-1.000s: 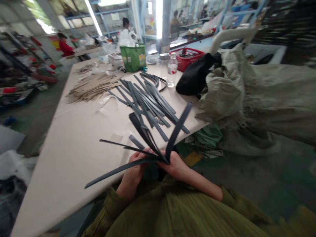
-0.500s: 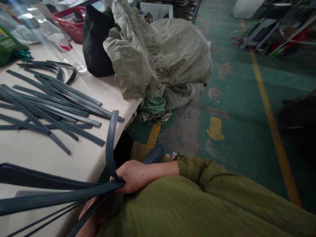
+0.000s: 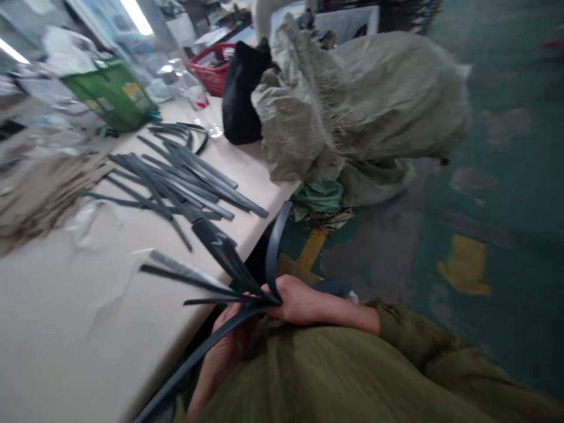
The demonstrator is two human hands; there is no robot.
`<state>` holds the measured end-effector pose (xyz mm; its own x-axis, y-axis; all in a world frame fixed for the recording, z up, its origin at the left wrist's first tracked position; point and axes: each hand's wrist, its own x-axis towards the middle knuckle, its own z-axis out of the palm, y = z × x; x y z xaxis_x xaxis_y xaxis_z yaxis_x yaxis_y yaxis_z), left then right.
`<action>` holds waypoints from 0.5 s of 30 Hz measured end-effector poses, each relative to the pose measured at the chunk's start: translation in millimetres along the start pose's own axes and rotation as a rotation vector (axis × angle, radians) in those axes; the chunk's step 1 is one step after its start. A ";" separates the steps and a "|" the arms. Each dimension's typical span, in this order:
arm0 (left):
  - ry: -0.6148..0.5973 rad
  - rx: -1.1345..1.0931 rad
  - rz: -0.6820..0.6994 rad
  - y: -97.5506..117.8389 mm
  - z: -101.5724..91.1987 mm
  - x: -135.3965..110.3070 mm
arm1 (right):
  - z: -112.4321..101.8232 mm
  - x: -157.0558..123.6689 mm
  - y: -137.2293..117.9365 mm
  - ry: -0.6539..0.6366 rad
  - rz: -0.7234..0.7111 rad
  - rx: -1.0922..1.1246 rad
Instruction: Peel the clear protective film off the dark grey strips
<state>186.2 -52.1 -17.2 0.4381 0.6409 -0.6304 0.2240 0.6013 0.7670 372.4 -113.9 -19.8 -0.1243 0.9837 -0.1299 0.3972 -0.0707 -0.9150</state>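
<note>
Close in front of my body, both hands meet around a bundle of dark blue-grey flat strips. My right hand is closed on the strips; one strip curls up from it and another runs down to the lower left. Just left of it, my left hand is closed beneath the bundle, its fingers partly hidden by the strips. The strips fan out over the edge of the white table. On the table beyond lies a loose pile of similar strips.
A grey woven sack bulges over the table's far corner, beside a black bag. Behind stand a clear plastic bottle, a red basket and a green bag. Brown sheets lie at left.
The view has swung left, so everything sits further right. The fanned strip ends now point more upward and away, and more of my left hand shows.
</note>
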 end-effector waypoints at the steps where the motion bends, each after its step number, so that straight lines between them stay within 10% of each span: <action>1: 0.000 -0.103 -0.004 -2.4 6.7 2.0 | 0.3 -0.1 1.1 -0.012 0.002 0.033; 7: 0.190 -0.355 0.054 -13.9 -5.0 6.6 | -11.1 -17.8 27.7 -0.064 -0.009 0.069; 15: 0.030 -0.325 0.018 -38.0 12.2 15.9 | -3.0 -1.6 9.1 -0.049 -0.040 0.081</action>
<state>195.3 -70.5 -54.8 0.4125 0.6636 -0.6241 -0.0753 0.7076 0.7026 378.9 -115.7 -26.8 -0.1833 0.9770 -0.1090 0.3160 -0.0464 -0.9476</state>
